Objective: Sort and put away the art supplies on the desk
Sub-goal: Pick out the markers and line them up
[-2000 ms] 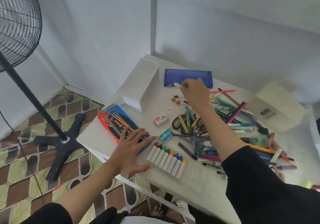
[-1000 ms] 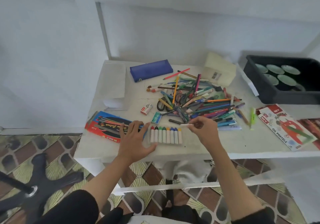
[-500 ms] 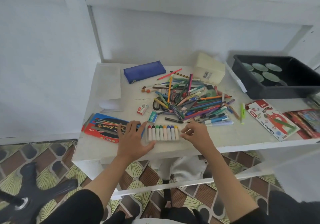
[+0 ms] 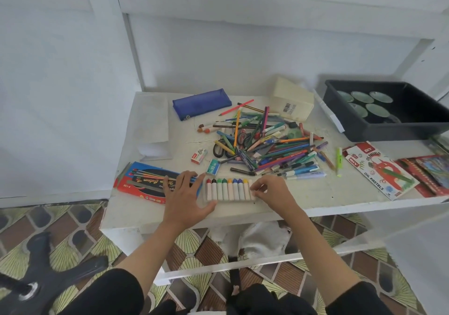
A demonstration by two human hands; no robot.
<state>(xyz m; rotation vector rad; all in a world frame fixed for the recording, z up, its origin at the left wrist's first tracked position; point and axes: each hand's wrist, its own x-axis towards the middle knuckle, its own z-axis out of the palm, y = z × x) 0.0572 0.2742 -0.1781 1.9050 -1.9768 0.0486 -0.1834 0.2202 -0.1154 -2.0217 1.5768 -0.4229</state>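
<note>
Row of white-wrapped colour-tipped oil pastels (image 4: 228, 189), long axes 12-to-6, between hands: left hand (image 4: 185, 196) flat, open at 9; right hand (image 4: 272, 190) pinching end pastel at 3.

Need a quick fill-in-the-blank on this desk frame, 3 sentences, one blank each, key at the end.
1. The pencil case near the wall is ____ in colour.
2. The right hand touches the ____ end of the row of oil pastels.
3. The left hand lies partly on the ____ box.

Missing words: blue; right; coloured pencil
</note>
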